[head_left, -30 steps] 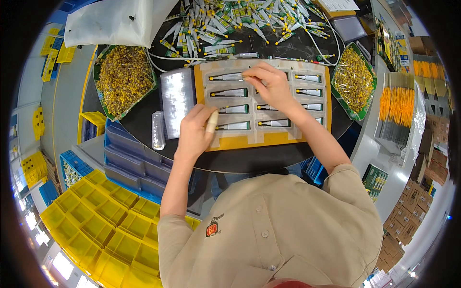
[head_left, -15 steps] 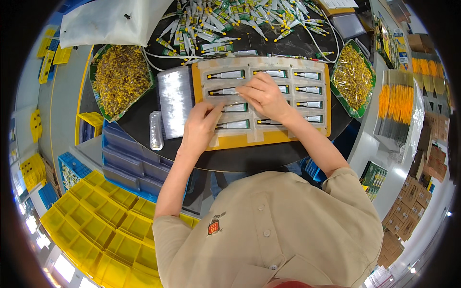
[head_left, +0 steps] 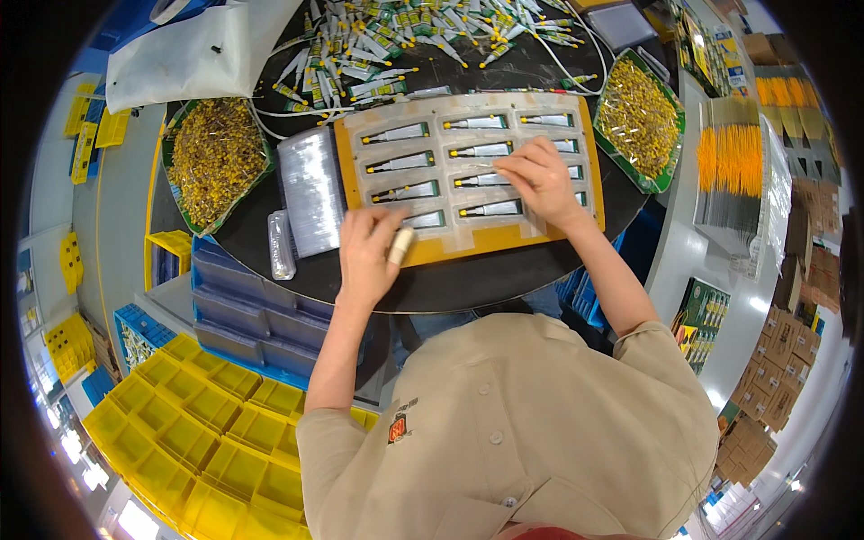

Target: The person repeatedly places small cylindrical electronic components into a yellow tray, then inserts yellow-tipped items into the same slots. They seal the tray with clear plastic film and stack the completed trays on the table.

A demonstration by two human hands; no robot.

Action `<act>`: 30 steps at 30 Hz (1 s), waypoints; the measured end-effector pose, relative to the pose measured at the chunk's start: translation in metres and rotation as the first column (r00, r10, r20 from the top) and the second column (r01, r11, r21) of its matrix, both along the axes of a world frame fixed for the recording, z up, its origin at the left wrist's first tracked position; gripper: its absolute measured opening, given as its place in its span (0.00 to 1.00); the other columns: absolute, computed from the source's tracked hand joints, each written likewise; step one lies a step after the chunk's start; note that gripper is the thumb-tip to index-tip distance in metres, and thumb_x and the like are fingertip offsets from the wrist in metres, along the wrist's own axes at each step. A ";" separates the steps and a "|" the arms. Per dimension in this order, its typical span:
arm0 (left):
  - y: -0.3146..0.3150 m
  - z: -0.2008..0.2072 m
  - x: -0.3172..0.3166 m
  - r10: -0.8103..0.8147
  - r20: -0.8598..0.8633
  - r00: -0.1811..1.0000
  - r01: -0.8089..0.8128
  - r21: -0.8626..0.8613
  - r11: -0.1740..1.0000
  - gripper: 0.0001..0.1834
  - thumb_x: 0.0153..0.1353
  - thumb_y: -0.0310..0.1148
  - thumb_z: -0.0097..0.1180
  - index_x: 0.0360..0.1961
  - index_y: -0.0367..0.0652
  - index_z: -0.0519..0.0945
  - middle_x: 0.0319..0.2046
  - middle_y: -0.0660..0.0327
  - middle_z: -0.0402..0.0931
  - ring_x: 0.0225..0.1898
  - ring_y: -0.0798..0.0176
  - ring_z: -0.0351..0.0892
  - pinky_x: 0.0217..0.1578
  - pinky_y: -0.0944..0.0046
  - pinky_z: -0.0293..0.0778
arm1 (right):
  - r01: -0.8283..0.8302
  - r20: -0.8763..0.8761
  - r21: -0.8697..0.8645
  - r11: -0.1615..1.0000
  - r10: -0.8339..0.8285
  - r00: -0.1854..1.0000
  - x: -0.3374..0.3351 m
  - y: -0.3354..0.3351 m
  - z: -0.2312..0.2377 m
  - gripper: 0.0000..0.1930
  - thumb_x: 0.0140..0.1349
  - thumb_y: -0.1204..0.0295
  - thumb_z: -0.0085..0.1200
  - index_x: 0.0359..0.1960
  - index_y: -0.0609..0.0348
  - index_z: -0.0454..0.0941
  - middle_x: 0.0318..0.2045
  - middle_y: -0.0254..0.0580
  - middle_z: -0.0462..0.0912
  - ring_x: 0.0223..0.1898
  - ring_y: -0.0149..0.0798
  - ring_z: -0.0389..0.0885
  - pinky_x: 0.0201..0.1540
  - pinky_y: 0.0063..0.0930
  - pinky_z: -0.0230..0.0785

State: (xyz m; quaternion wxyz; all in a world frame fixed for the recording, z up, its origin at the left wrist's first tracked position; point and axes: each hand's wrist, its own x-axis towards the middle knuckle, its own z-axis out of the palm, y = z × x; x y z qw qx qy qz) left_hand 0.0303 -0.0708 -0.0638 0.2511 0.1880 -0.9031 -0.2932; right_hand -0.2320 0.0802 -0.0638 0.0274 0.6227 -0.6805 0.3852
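Observation:
A blister tray (head_left: 441, 227) on a yellow board lies before me, with rows of small silver tubes (head_left: 400, 162) with dark ends and yellow tips in its cells. My left hand (head_left: 364, 256) is at the tray's lower left corner, by a tube (head_left: 427, 219) in the nearest row. Its fingers are somewhat blurred, with the thumb apart and nothing visible between them; a pale cover sits on one digit. Above the tray's right half, my right hand (head_left: 544, 184) is closed in a pinch. Something thin and pale seems to stick out from its fingertips, too small to name.
Green boxes of small yellow-headed pieces stand left (head_left: 216, 162) and right (head_left: 641, 121) of the tray. A stack of clear plastic sheets (head_left: 310, 189) and a clear case (head_left: 282, 245) lie at left. Loose tubes (head_left: 387, 40) are heaped behind. Yellow bins (head_left: 198, 423) stand lower left.
My right hand has moved right across the tray, still pinched. My left hand has drawn back toward me from a left cell, its fingers opening. The tabletop things sit slightly further left in view.

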 end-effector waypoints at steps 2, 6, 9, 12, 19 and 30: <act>-0.006 0.002 -0.009 0.075 -0.031 0.997 -0.075 -0.019 0.997 0.12 0.53 0.26 0.64 0.41 0.43 0.83 0.37 0.57 0.75 0.40 0.51 0.72 0.42 0.55 0.69 | 0.015 -0.001 0.021 1.000 -0.015 1.000 -0.007 0.014 -0.001 0.09 0.50 0.77 0.66 0.35 0.58 0.85 0.29 0.36 0.79 0.34 0.41 0.74 0.39 0.33 0.68; -0.019 0.002 -0.035 0.053 -0.019 0.998 -0.054 -0.036 0.998 0.10 0.54 0.25 0.63 0.40 0.43 0.83 0.36 0.58 0.76 0.40 0.50 0.73 0.42 0.55 0.69 | -0.023 -0.042 0.039 0.999 0.025 0.999 -0.004 0.023 -0.008 0.09 0.51 0.76 0.66 0.36 0.57 0.85 0.29 0.36 0.79 0.34 0.41 0.74 0.41 0.34 0.69; -0.027 0.002 -0.054 0.046 0.017 0.999 -0.045 -0.067 0.997 0.10 0.54 0.27 0.64 0.39 0.45 0.83 0.35 0.59 0.76 0.41 0.51 0.73 0.42 0.55 0.70 | -0.009 0.020 0.106 0.994 0.007 1.000 -0.002 0.030 -0.009 0.10 0.51 0.76 0.65 0.37 0.58 0.85 0.29 0.36 0.79 0.35 0.41 0.74 0.41 0.34 0.69; -0.036 0.003 -0.069 -0.009 0.101 0.995 0.013 -0.046 0.999 0.09 0.53 0.27 0.65 0.37 0.45 0.84 0.35 0.60 0.77 0.42 0.52 0.74 0.43 0.56 0.71 | 0.041 0.116 0.062 0.997 -0.048 0.992 -0.015 0.050 -0.007 0.09 0.52 0.75 0.65 0.36 0.59 0.85 0.29 0.37 0.79 0.36 0.42 0.75 0.41 0.33 0.70; -0.058 0.008 -0.083 -0.202 0.241 0.949 0.185 0.089 0.979 0.06 0.55 0.24 0.64 0.36 0.42 0.84 0.34 0.60 0.76 0.40 0.55 0.77 0.39 0.62 0.72 | 0.197 -0.043 0.104 0.975 -0.193 0.980 -0.053 0.096 -0.004 0.08 0.53 0.75 0.65 0.37 0.54 0.86 0.34 0.33 0.80 0.41 0.41 0.75 0.46 0.32 0.70; -0.056 0.017 -0.051 0.022 0.119 0.993 -0.037 0.128 0.991 0.08 0.59 0.22 0.59 0.40 0.40 0.83 0.32 0.57 0.76 0.33 0.53 0.75 0.37 0.62 0.72 | 0.147 -0.040 0.217 0.965 -0.142 0.989 -0.045 0.123 0.004 0.16 0.49 0.79 0.66 0.42 0.54 0.85 0.28 0.36 0.74 0.35 0.41 0.71 0.40 0.34 0.69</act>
